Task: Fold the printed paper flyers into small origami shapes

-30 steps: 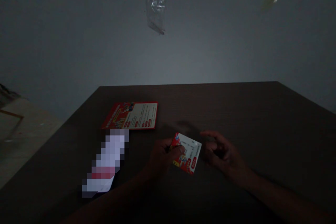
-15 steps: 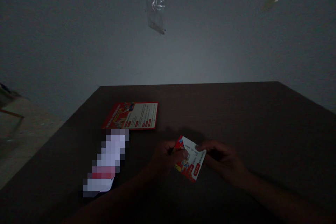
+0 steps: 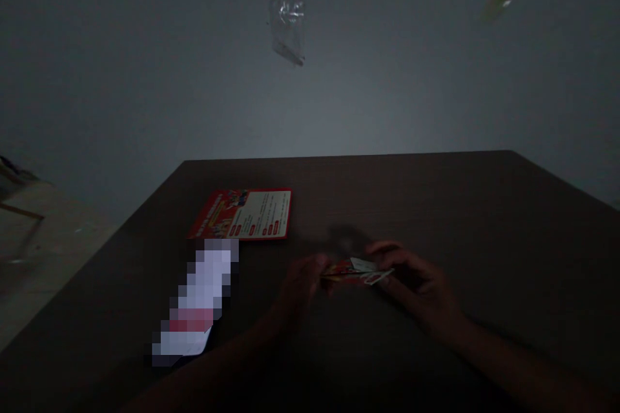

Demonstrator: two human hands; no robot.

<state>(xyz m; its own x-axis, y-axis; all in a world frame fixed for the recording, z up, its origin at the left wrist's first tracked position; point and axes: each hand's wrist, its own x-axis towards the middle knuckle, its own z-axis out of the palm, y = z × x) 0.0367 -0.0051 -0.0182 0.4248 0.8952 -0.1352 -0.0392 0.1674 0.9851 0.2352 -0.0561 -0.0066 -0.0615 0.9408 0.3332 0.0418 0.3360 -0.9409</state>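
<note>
A small red and white printed card (image 3: pixel 356 266) is held above the table between my two hands. It is tilted nearly edge-on and looks bent or folded; whether it is one piece or more I cannot tell. My left hand (image 3: pixel 301 284) is closed at its red left end, the fingertips dim in shadow. On the white right end, the thumb and fingers of my right hand (image 3: pixel 419 287) pinch the card. Most of the print is hidden by the angle.
A larger red and white printed card or booklet (image 3: pixel 264 214) lies on the dark wooden table (image 3: pixel 387 193), left of centre. Nearer stands a lit phone-like device (image 3: pixel 196 300), its screen blurred out. Behind the table is a grey wall (image 3: pixel 368 90) with clear plastic and yellow tape.
The small card has turned from facing me to nearly edge-on and now looks bent. My left thumb has left its printed face. The booklet and the lit device have stayed put.
</note>
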